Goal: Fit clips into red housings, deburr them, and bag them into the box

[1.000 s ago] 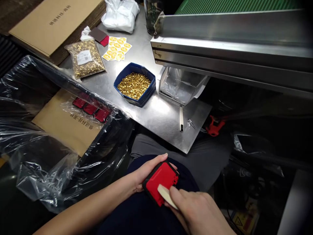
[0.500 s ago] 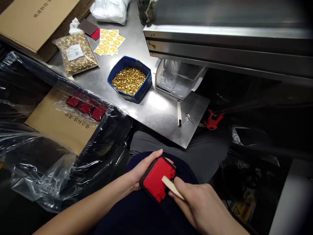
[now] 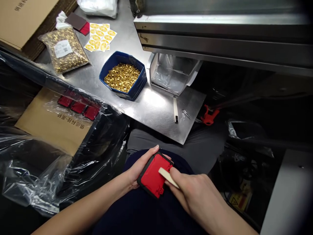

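My left hand (image 3: pixel 139 168) is wrapped round a flat red plastic part with a black border (image 3: pixel 154 174), held above my lap. Small moulded details line the part's right edge. My right hand (image 3: pixel 192 187) grips a cream-coloured handled tool (image 3: pixel 168 178); its blunt, flat end lies over the red face, and the rest is hidden in my fingers. Whether that end touches the face I cannot tell. On the metal table (image 3: pixel 156 112) beyond lie a similar cream handle (image 3: pixel 175 110) and a few small metal pieces (image 3: pixel 185 114).
A blue bin of small brass-coloured pieces (image 3: pixel 122 76) stands on the table, with a bag of similar pieces (image 3: pixel 65 49) and orange-printed stickers (image 3: pixel 100 37) behind. A clear bin (image 3: pixel 171 73) sits under a metal beam (image 3: pixel 207 37). At left, several red parts (image 3: pixel 78 106) lie on cardboard (image 3: pixel 53 120).
The whole scene has shifted slightly left and up as my view moved. Both hands keep their grips, and the cream tool stays over the red part.
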`<action>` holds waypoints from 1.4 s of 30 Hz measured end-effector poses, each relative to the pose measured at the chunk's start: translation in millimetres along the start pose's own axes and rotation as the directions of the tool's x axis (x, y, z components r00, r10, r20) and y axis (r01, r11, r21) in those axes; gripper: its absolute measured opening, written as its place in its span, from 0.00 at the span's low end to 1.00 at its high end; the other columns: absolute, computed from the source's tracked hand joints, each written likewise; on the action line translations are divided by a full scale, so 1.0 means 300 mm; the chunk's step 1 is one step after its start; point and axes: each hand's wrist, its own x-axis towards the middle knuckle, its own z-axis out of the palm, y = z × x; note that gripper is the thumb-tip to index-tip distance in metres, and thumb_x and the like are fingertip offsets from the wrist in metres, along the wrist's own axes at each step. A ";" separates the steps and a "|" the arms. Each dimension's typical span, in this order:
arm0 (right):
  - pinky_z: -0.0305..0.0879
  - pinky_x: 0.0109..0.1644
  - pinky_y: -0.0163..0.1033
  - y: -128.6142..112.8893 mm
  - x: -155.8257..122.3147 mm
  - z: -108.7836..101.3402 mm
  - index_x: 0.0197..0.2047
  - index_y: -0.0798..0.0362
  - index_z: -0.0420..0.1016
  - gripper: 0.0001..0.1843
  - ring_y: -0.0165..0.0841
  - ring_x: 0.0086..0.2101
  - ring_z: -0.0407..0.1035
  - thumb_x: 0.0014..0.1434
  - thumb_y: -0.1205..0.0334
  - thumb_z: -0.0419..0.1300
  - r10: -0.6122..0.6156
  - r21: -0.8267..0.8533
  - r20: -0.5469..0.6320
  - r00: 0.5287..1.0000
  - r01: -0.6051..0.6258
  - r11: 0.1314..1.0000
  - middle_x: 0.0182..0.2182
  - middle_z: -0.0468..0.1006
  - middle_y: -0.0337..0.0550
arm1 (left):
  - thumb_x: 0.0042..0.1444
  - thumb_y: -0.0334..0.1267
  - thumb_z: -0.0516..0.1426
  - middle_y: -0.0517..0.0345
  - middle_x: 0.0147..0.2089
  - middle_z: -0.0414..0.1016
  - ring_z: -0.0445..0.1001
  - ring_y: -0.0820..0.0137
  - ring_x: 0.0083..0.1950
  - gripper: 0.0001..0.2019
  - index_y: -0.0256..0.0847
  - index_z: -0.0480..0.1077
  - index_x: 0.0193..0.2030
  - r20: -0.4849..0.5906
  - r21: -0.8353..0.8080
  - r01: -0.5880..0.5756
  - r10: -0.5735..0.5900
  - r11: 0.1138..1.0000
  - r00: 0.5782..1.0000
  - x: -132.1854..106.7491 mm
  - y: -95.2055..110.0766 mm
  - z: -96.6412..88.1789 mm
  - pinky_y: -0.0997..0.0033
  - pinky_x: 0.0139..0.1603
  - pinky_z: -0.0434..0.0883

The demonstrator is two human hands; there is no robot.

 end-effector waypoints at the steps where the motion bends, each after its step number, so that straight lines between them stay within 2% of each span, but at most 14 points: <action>1: 0.44 0.26 0.40 -0.003 0.003 -0.002 0.44 0.45 0.62 0.05 0.33 0.23 0.74 0.73 0.57 0.48 -0.010 0.008 0.012 1.000 0.009 1.000 0.26 0.78 0.32 | 0.62 0.62 0.54 0.39 0.51 0.80 0.79 0.63 0.40 0.32 0.32 0.78 0.50 0.001 0.007 0.003 -0.003 1.000 1.000 0.000 -0.001 0.001 0.67 0.42 0.75; 4: 0.43 0.25 0.40 -0.009 0.013 -0.004 0.44 0.45 0.62 0.04 0.33 0.22 0.74 0.72 0.57 0.50 -0.067 0.034 0.044 0.997 0.066 0.997 0.26 0.78 0.31 | 0.62 0.60 0.55 0.39 0.50 0.81 0.79 0.62 0.41 0.30 0.31 0.78 0.49 0.007 0.023 -0.027 0.027 0.999 1.000 -0.004 -0.001 0.006 0.66 0.47 0.75; 8: 0.43 0.25 0.40 -0.005 0.016 -0.001 0.43 0.46 0.63 0.06 0.34 0.22 0.74 0.73 0.57 0.49 0.011 -0.007 0.001 1.000 -0.011 1.000 0.25 0.78 0.32 | 0.62 0.62 0.54 0.40 0.50 0.80 0.79 0.62 0.42 0.30 0.32 0.78 0.49 -0.012 0.006 -0.019 0.019 1.000 1.000 -0.008 -0.002 0.009 0.65 0.46 0.75; 13: 0.44 0.25 0.40 0.000 0.011 -0.004 0.43 0.45 0.63 0.03 0.34 0.23 0.75 0.71 0.59 0.51 -0.061 0.037 0.027 0.998 0.060 0.998 0.26 0.79 0.32 | 0.62 0.60 0.55 0.39 0.50 0.80 0.79 0.62 0.44 0.30 0.31 0.78 0.50 -0.023 0.064 -0.068 0.069 0.996 0.997 -0.017 -0.008 0.016 0.67 0.48 0.74; 16: 0.45 0.26 0.39 0.004 0.006 -0.002 0.44 0.46 0.64 0.05 0.34 0.25 0.76 0.73 0.58 0.49 -0.022 0.006 -0.021 1.000 0.022 1.000 0.27 0.80 0.33 | 0.62 0.63 0.54 0.40 0.52 0.80 0.79 0.61 0.44 0.32 0.33 0.78 0.51 -0.045 0.059 -0.047 0.049 0.997 0.998 -0.022 -0.011 0.024 0.65 0.47 0.75; 18: 0.45 0.26 0.39 0.002 0.003 0.004 0.47 0.46 0.63 0.03 0.33 0.24 0.76 0.72 0.59 0.50 -0.061 0.010 -0.030 0.998 0.062 0.998 0.28 0.80 0.32 | 0.62 0.64 0.53 0.40 0.52 0.80 0.79 0.62 0.44 0.32 0.34 0.77 0.52 -0.043 0.064 -0.034 0.037 0.997 0.998 -0.024 -0.012 0.029 0.66 0.47 0.75; 21: 0.43 0.25 0.40 -0.007 0.008 0.011 0.44 0.47 0.64 0.01 0.32 0.23 0.75 0.70 0.61 0.53 -0.141 -0.005 -0.019 0.990 0.141 0.990 0.27 0.79 0.32 | 0.62 0.61 0.55 0.40 0.52 0.80 0.79 0.63 0.44 0.31 0.32 0.78 0.51 -0.034 0.096 -0.067 0.070 0.993 0.997 -0.023 -0.015 0.032 0.67 0.50 0.74; 23: 0.42 0.25 0.40 -0.008 0.013 0.012 0.43 0.47 0.64 0.02 0.33 0.24 0.75 0.70 0.61 0.53 -0.115 -0.045 -0.032 0.993 0.114 0.992 0.27 0.80 0.33 | 0.62 0.61 0.55 0.40 0.52 0.80 0.79 0.62 0.46 0.30 0.32 0.78 0.51 -0.039 0.087 -0.061 0.065 0.994 0.997 -0.022 -0.018 0.028 0.66 0.50 0.74; 26: 0.43 0.25 0.41 0.002 0.010 0.017 0.48 0.47 0.64 0.04 0.34 0.23 0.75 0.71 0.62 0.52 -0.057 -0.058 -0.070 0.996 0.053 0.997 0.27 0.80 0.33 | 0.62 0.62 0.54 0.41 0.52 0.80 0.79 0.61 0.44 0.31 0.34 0.77 0.52 -0.053 0.070 -0.022 0.026 0.997 0.998 -0.023 -0.020 0.020 0.65 0.47 0.75; 31: 0.43 0.25 0.41 -0.003 0.015 0.025 0.47 0.47 0.64 0.04 0.34 0.23 0.75 0.68 0.63 0.54 -0.151 -0.034 -0.025 0.988 0.150 0.988 0.27 0.80 0.32 | 0.63 0.59 0.55 0.39 0.54 0.79 0.79 0.62 0.47 0.29 0.32 0.77 0.53 -0.065 0.127 -0.070 0.079 0.989 0.995 -0.034 -0.014 0.024 0.66 0.51 0.74; 35: 0.41 0.25 0.41 0.002 0.023 0.021 0.48 0.47 0.65 0.05 0.36 0.22 0.76 0.71 0.60 0.52 -0.031 -0.083 -0.054 0.998 0.027 0.996 0.25 0.80 0.34 | 0.62 0.61 0.54 0.40 0.52 0.80 0.79 0.61 0.45 0.31 0.34 0.77 0.53 -0.069 0.075 -0.025 0.031 0.997 0.997 -0.024 -0.016 0.018 0.64 0.48 0.75; 37: 0.42 0.24 0.41 0.007 0.016 0.019 0.51 0.46 0.64 0.07 0.35 0.22 0.76 0.71 0.60 0.52 -0.047 -0.044 -0.032 0.998 0.046 0.998 0.25 0.80 0.32 | 0.62 0.61 0.54 0.41 0.51 0.80 0.79 0.61 0.43 0.29 0.34 0.77 0.52 -0.045 0.061 -0.024 0.027 0.998 0.999 -0.017 -0.017 0.014 0.64 0.47 0.75; 40: 0.44 0.25 0.40 0.010 0.013 0.013 0.45 0.46 0.65 0.02 0.34 0.23 0.76 0.71 0.60 0.52 -0.106 0.007 0.014 0.994 0.106 0.994 0.26 0.80 0.32 | 0.63 0.59 0.55 0.41 0.51 0.80 0.79 0.61 0.45 0.28 0.33 0.77 0.52 -0.038 0.088 -0.067 0.071 0.994 0.997 -0.011 -0.015 0.009 0.64 0.50 0.74; 42: 0.44 0.25 0.40 0.014 0.019 0.004 0.42 0.46 0.64 0.05 0.34 0.23 0.76 0.72 0.59 0.51 -0.078 -0.012 0.001 0.997 0.078 0.997 0.26 0.80 0.33 | 0.62 0.60 0.55 0.41 0.52 0.80 0.79 0.60 0.46 0.29 0.34 0.77 0.52 -0.044 0.086 -0.068 0.072 0.994 0.996 -0.009 -0.013 0.006 0.65 0.49 0.74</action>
